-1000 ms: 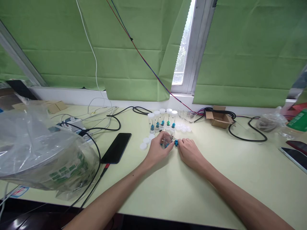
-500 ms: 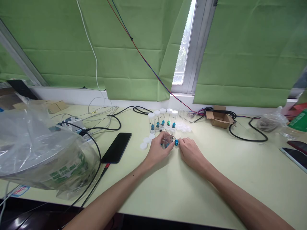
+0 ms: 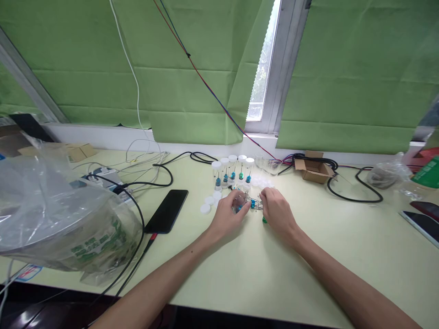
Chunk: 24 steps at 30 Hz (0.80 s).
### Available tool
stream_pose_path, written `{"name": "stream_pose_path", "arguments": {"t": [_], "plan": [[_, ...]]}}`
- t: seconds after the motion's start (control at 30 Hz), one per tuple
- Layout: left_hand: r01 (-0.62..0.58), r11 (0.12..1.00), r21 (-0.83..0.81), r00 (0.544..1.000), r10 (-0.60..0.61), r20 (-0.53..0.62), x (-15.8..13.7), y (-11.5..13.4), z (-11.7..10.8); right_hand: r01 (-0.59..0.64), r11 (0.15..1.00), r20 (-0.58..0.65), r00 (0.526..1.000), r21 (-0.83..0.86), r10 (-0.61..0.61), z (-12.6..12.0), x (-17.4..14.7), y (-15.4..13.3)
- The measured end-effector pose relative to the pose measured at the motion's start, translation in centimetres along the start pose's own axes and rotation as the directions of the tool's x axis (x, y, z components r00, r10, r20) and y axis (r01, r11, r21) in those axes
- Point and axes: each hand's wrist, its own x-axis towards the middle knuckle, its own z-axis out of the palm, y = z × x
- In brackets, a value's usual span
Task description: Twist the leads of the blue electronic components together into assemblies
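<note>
My left hand [image 3: 230,211] is curled around a clear plastic tube [image 3: 241,201] lying on its side, its mouth toward the right. Small parts with blue bodies and thin metal legs [image 3: 253,204] lie between the hands, at the tube's mouth. My right hand [image 3: 277,208] is closed in a pinch just right of them; what its fingertips hold is mostly hidden. A green piece [image 3: 264,220] shows below its fingers. Behind stand several clear tubes with white caps [image 3: 233,168], with blue or green parts on thin stems inside.
Loose white caps [image 3: 206,209] lie left of my left hand, and more lie behind my right hand. A black phone [image 3: 167,211] and a plastic-bagged bowl [image 3: 68,228] are at left. A small cardboard box [image 3: 315,170] and black cables [image 3: 356,199] sit at back right.
My right hand has shifted slightly right, away from the tube. A green piece now shows under it, and more metal legs are visible between the hands. My left hand stays nearly still.
</note>
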Motion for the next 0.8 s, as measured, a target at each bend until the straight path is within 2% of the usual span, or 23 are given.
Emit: {"name": "stream_pose_path", "arguments": {"t": [0.17, 0.33, 0.5, 0.8], "plan": [[0.017, 0.999, 0.035, 1.0, -0.017, 0.006, 0.0, 0.0, -0.1, 0.03, 0.988, -0.148, 0.989, 0.153, -0.007, -0.2, 0.0, -0.1], [0.002, 0.995, 0.103, 0.999, -0.008, 0.051, -0.1, 0.0, -0.1, 0.028, 0.962, -0.244, 0.969, 0.271, 0.041, -0.3, -0.2, -0.3], [-0.03, 0.988, 0.151, 0.995, 0.014, 0.103, -0.3, 0.0, 0.1, 0.033, 0.95, -0.335, 0.939, 0.312, 0.077, -0.5, -0.3, -0.6], [-0.073, 0.985, 0.156, 0.985, 0.047, 0.164, -0.5, 0.1, 0.0, 0.099, 0.937, -0.522, 0.847, 0.335, 0.097, -0.9, -0.5, -1.2]]}}
